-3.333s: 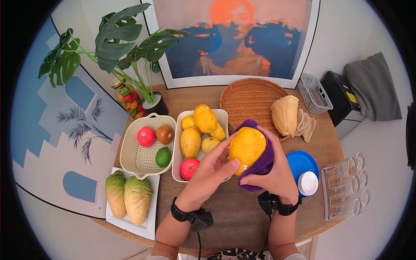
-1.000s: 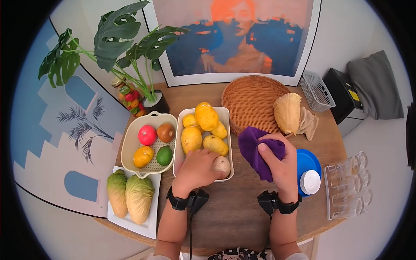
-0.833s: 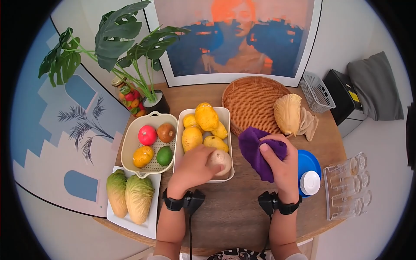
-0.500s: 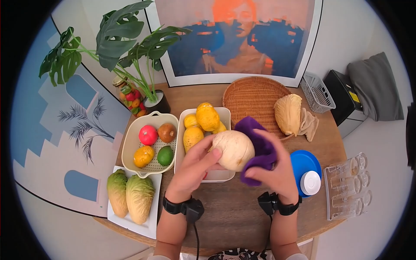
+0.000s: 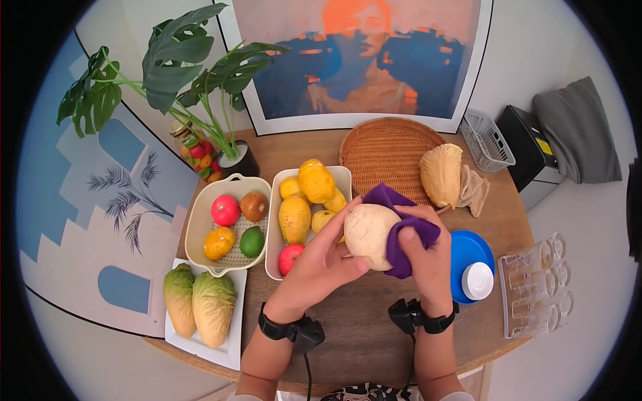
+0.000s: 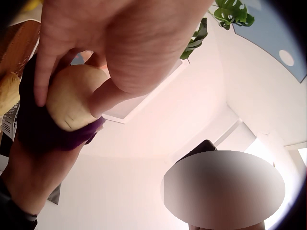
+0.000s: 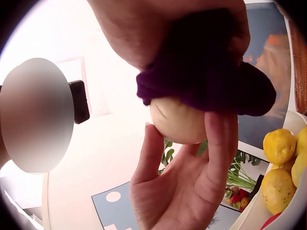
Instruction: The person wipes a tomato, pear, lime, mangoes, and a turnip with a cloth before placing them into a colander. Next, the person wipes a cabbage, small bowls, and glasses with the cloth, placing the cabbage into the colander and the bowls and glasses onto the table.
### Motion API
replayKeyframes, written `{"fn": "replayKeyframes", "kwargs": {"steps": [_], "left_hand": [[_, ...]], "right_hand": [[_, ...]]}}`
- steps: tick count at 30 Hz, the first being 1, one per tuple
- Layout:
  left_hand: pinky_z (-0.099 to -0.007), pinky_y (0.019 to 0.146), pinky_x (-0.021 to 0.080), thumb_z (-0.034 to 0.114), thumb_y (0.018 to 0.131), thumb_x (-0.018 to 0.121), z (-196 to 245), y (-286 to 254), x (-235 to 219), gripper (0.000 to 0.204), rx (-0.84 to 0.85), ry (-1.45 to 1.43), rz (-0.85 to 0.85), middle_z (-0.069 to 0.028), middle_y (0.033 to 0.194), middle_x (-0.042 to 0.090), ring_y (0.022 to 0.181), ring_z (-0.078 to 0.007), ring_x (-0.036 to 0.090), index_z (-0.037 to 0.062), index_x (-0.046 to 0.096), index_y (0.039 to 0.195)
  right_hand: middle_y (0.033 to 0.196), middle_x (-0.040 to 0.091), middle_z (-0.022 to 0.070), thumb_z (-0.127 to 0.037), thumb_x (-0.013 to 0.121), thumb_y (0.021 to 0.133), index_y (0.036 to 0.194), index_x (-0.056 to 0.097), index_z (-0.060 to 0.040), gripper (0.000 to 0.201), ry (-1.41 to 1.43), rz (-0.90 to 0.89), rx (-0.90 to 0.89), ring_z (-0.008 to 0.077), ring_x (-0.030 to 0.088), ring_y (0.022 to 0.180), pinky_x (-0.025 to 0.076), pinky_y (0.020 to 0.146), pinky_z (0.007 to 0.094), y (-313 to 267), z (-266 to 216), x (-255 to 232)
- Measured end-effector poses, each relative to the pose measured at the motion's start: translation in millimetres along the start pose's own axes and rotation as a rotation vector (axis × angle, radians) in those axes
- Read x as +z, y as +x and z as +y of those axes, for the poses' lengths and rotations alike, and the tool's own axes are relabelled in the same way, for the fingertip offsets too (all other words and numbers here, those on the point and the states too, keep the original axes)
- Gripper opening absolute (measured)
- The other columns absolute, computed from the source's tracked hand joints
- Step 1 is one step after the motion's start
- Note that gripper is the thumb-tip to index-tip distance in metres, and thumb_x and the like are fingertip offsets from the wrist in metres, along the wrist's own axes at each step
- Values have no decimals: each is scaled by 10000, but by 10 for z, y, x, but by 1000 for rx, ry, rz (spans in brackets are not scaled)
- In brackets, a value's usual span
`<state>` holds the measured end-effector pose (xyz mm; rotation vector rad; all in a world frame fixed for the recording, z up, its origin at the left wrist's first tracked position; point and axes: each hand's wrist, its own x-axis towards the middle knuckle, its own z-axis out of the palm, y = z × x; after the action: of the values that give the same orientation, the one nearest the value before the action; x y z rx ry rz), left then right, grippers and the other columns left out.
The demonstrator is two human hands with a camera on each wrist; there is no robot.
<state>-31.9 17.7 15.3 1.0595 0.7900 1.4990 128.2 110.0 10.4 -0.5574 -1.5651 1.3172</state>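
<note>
Before me in the head view, my left hand [image 5: 314, 267] holds a round, cream-coloured root vegetable [image 5: 368, 234] between thumb and fingers, above the table. My right hand [image 5: 424, 264] grips a purple cloth [image 5: 401, 247] bunched against the vegetable's right side. The right wrist view shows the cloth [image 7: 211, 91] covering the upper part of the vegetable [image 7: 177, 120], with the left thumb and fingers around its lower end. In the left wrist view, pale skin of the vegetable [image 6: 72, 98] shows between the left fingers. The cloth hides some right fingers.
Left of the hands, a white bin [image 5: 273, 257] holds yellow fruits and a red one. Beside it, a cream colander [image 5: 200, 250] holds several fruits. A white plate [image 5: 224, 351] bears two cabbages. A wicker tray [image 5: 388, 154], blue plate [image 5: 465, 244] and glass rack [image 5: 508, 301] stand around.
A yellow fruit earlier held in the cloth now lies in the colander. My left hand has lifted the root vegetable from the white bin, and my right hand has brought the cloth onto it.
</note>
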Motion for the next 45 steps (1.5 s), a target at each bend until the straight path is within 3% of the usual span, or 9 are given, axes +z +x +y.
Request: {"fn": "replayKeyframes", "kwargs": {"steps": [2, 5, 13, 17, 20, 33, 35, 41, 45], "left_hand": [[-363, 1151, 261, 114, 846, 734, 6, -4, 50, 892, -36, -13, 6, -122, 1511, 316, 1395, -220, 333, 9, 177, 1535], [-356, 1094, 368, -2, 888, 657, -40, -2, 13, 840, 17, 108, -39, -105, 1525, 301, 1351, -218, 398, 34, 138, 1547], [-393, 1064, 417, -26, 843, 679, -19, -46, -14, 834, 78, 383, 7, -119, 1367, 394, 1322, -260, 420, 122, 247, 1541], [-385, 1063, 402, -81, 746, 690, 4, -91, 61, 818, 196, 951, 64, -152, 1374, 404, 1285, -297, 461, 105, 393, 1486], [-390, 1056, 401, -62, 728, 712, 25, -109, 72, 801, 255, 1037, 83, -172, 1364, 418, 1262, -333, 480, 122, 441, 1459], [-380, 978, 485, -9, 758, 748, 45, -92, 25, 760, 306, 918, 31, -171, 1340, 440, 1235, -325, 524, 114, 448, 1445], [-342, 941, 526, 3, 771, 760, 43, -93, 69, 753, 153, 676, 87, -144, 1338, 453, 1230, -261, 535, 89, 432, 1442], [-333, 907, 553, 24, 778, 774, -116, -76, -7, 743, 59, 350, 204, -134, 1372, 461, 1234, -238, 532, 49, 404, 1423], [-330, 912, 548, 21, 766, 777, -69, -74, -1, 737, 112, 565, 196, -138, 1387, 455, 1238, -245, 527, 61, 430, 1415]], "right_hand": [[978, 630, 43, -112, 673, 897, 1068, 640, 19, 218, 31, 66, 79, 96, 571, 919, 461, 827, 250, -5, 48, -22], [892, 637, 35, -72, 618, 937, 983, 656, 26, 114, 49, 153, 123, 88, 580, 845, 463, 793, 241, 7, 50, -24], [1152, 583, 139, -256, 841, 700, 1224, 569, -23, 635, -168, -209, -23, 241, 583, 1056, 464, 904, 340, 11, 75, 3], [1127, 587, 140, -266, 828, 720, 1235, 560, -26, 628, -218, -198, 7, 259, 590, 1042, 467, 911, 357, -1, 108, 63], [1118, 584, 133, -263, 813, 739, 1229, 563, -25, 599, -159, -162, 28, 245, 588, 1036, 466, 906, 350, -13, 140, 105], [1020, 620, 98, -259, 677, 900, 1109, 647, 5, 337, -36, 7, 67, 160, 590, 955, 473, 833, 298, -7, 147, 76], [1015, 624, 96, -255, 676, 903, 1098, 658, 6, 327, 23, 43, 142, 156, 591, 958, 474, 827, 297, 2, 127, 60], [1064, 614, 101, -212, 741, 827, 1143, 641, -4, 391, -25, -13, 52, 176, 594, 986, 465, 878, 303, 22, 78, 42], [1141, 574, 127, -239, 844, 684, 1228, 569, -24, 647, -48, -135, 74, 228, 574, 1066, 459, 917, 338, 6, 120, 49]]}}
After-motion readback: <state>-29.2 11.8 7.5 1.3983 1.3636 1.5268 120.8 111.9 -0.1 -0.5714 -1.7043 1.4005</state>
